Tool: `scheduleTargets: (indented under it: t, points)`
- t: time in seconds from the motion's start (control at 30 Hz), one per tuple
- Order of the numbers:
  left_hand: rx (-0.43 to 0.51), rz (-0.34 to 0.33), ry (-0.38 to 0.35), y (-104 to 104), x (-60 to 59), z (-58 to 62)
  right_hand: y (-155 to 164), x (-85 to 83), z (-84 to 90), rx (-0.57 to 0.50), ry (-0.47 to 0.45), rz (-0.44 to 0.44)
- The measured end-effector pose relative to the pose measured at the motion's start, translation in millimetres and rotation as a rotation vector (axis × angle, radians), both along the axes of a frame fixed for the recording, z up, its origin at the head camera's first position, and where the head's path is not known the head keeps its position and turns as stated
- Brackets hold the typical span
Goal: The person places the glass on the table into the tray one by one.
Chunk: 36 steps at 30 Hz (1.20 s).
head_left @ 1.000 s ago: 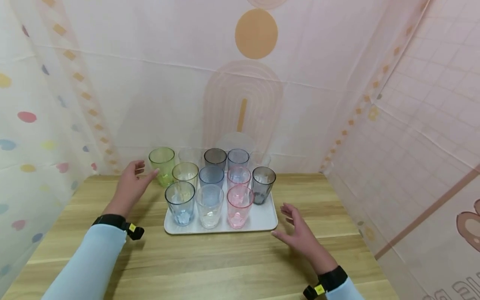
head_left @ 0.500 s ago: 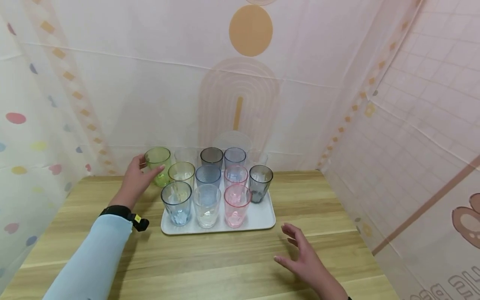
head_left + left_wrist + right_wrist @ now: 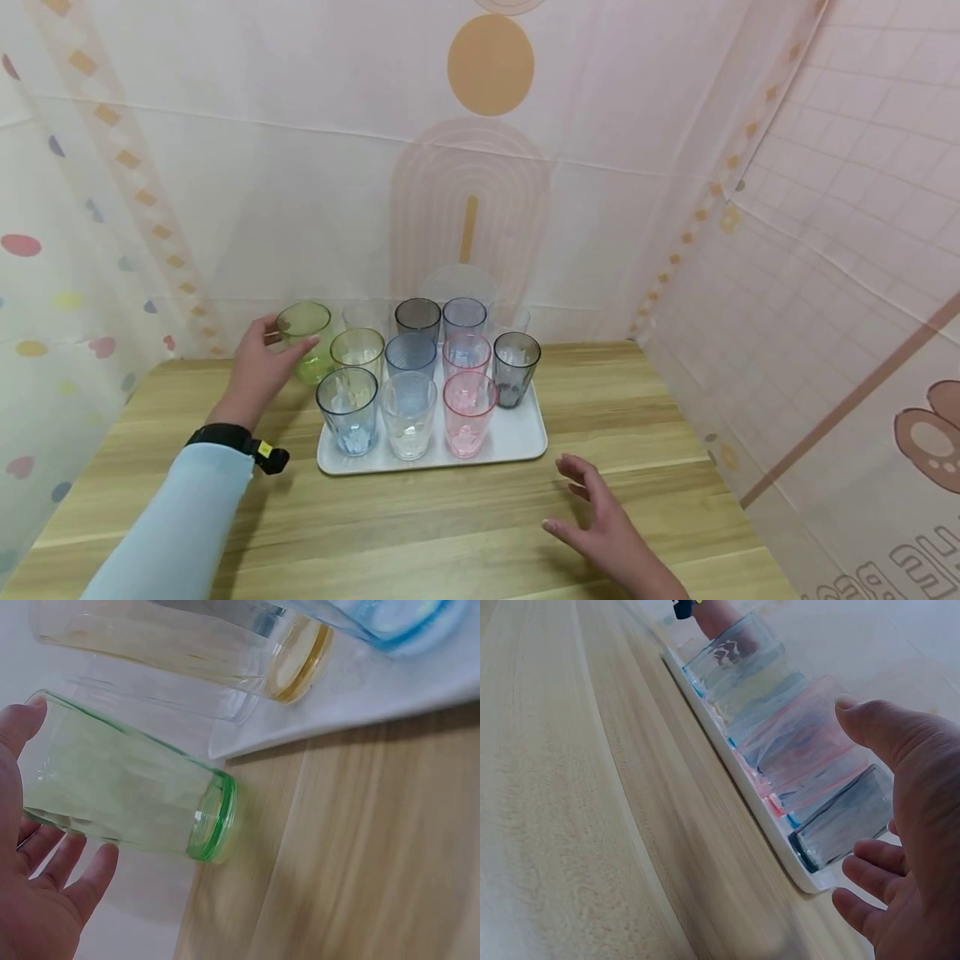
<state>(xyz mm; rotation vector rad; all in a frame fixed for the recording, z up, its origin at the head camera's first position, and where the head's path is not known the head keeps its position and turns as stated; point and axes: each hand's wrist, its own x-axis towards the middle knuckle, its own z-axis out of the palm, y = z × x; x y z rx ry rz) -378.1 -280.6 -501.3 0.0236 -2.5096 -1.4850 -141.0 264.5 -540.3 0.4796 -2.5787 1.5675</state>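
Head view: my left hand (image 3: pixel 258 367) reaches to the green cup (image 3: pixel 304 342) at the far left corner of the group of cups; my right hand (image 3: pixel 611 533) hovers over the wooden table (image 3: pixel 450 533), well apart from the white tray (image 3: pixel 525 437).
Left fingers: spread and lightly curved about the green cup, thumb (image 3: pixel 19 724) on its near side, the other fingers (image 3: pixel 82 885) close under its wall; I cannot tell whether they have closed on it.
Right fingers: apart and relaxed, holding nothing.
Green cup: it stands upright, long axis vertical, mouth up, just beyond my left fingertips; in the left wrist view its base (image 3: pixel 214 817) sits on the wood, just off the tray's corner.
Nearer hand: the left, by far; the right lies on the other side of the tray.
Tray: it carries upright cups in rows, a blue cup (image 3: pixel 347 410), a clear cup (image 3: pixel 408 414) and a pink cup (image 3: pixel 469 412) nearest me, a yellow cup (image 3: pixel 357 350) just right of the green one, and a grey cup (image 3: pixel 516 367) at the right edge.
Contents: every cup I can see into looks empty.
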Motion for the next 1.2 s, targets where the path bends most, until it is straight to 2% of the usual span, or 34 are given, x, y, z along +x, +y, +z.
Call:
scheduleTargets:
  t: [0.13,0.23,0.43,0.63,0.73,0.87,1.03,1.2]
  points:
    - [-0.043,0.008,0.012,-12.5,20.1,3.3,-1.6,-0.4,1.8,-0.006,-0.028,-0.015]
    - [-0.096,0.009,0.005,-26.2,41.4,5.9,-2.5,-1.3,3.4,-0.018,-0.046,-0.028]
    - [-0.144,-0.043,0.052,-46.9,105.3,10.4,-4.9,-3.7,5.3,-0.017,-0.005,-0.006]
    - [-0.161,-0.150,0.157,-46.5,166.3,13.1,-9.6,-6.9,7.3,-0.031,-0.007,0.032]
    - [-0.158,-0.218,0.208,-31.4,188.1,14.1,-13.5,-8.1,9.4,-0.037,0.009,0.059]
    - [-0.141,-0.306,0.255,4.3,205.4,16.6,-22.4,-9.5,14.2,-0.049,0.007,0.105]
    - [-0.099,-0.408,0.286,55.5,215.9,19.6,-41.9,-13.8,18.9,-0.058,0.028,0.214]
    - [-0.015,-0.542,0.248,103.7,220.1,19.7,-64.2,-16.0,23.0,-0.080,0.119,0.332]
